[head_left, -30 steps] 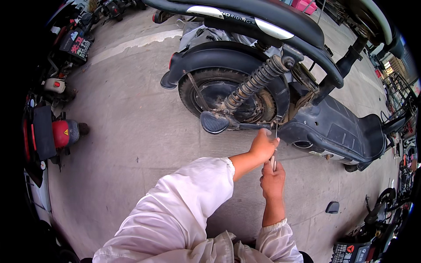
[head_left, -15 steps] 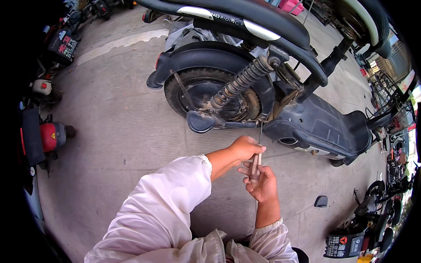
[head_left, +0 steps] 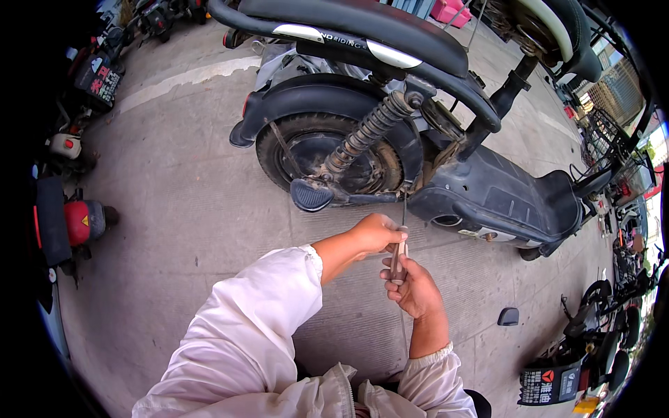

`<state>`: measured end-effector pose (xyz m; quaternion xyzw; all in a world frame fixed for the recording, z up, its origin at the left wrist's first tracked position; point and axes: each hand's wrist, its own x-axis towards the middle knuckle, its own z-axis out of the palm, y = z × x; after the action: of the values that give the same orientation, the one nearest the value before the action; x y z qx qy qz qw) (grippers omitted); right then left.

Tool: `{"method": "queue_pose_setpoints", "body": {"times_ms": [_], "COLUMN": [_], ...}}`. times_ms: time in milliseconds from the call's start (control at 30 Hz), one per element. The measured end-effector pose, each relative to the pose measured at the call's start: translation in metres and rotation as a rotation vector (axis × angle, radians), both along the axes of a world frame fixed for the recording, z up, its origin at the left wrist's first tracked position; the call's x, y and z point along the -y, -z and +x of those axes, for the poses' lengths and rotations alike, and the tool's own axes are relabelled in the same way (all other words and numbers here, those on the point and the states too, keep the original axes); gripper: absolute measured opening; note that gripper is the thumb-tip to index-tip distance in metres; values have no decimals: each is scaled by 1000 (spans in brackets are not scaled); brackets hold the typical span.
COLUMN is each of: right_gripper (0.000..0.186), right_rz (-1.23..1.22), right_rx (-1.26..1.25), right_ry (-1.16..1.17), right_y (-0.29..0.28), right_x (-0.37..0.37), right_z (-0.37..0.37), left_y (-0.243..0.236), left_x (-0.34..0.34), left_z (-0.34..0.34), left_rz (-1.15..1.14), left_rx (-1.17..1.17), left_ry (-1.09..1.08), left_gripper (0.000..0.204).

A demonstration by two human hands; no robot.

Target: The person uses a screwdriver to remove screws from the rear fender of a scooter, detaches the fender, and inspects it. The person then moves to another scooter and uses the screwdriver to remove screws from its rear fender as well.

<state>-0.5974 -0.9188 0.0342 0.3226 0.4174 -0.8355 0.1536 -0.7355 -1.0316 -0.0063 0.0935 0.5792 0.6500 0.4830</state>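
A screwdriver [head_left: 398, 266] with a brownish, ridged handle points away from me, its thin metal shaft reaching the lower frame of a dark electric scooter [head_left: 498, 187]. Where the tip meets the scooter, just ahead of the rear wheel [head_left: 313, 150], is too small to make out. My left hand [head_left: 376, 234] pinches the front end of the handle near the shaft. Lower down, my right hand [head_left: 418, 289] has its fingers curled round the handle's back end. Beside the wheel are a coil shock absorber [head_left: 369, 132] and a black footrest [head_left: 311, 196].
A small black piece [head_left: 509, 317] lies on the paved floor [head_left: 188, 230] to the right. Parked scooters line both sides, among them a red and black one [head_left: 78, 221] at left and one with a black printed flap [head_left: 550, 383] at lower right.
The scooter appears slightly further left and my view has shifted a little. Both hands remain on the screwdriver; the right hand's fingers have closed more around its handle.
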Motion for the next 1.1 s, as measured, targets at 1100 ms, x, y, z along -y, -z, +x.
{"method": "queue_pose_setpoints", "body": {"times_ms": [1100], "right_gripper": [38], "right_rz": [25], "right_rx": [-63], "right_ry": [76], "right_y": [-1], "right_x": [7], "right_z": [12], "left_y": [-1], "left_x": [3], "left_z": [0], "left_rz": [69], "left_rx": [233], "left_ry": [53], "left_gripper": [44]}}
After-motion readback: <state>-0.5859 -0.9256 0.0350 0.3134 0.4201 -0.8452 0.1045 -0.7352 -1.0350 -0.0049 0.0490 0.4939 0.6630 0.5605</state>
